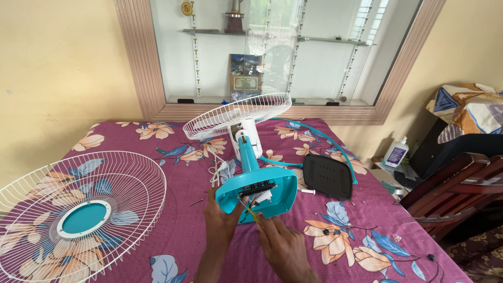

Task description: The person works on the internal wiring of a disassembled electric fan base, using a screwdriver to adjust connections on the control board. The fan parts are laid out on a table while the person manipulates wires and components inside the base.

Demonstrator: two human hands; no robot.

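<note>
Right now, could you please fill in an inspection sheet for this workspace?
Surface: floral purple cloth covers it.
Job's things: turquoise fan base, tipped up with its underside open and the wiring showing; the white rear grille is on the fan's head behind it.
Clutter: loose front grille at left; black bottom cover at right; small screws scattered on the cloth.
Hands: left hand grips the base's edge; right hand holds a thin tool into the opening.
Cables: white cord bunched beside the stem.
Surroundings: glass-fronted wall recess, wooden chair, pump bottle.
</note>
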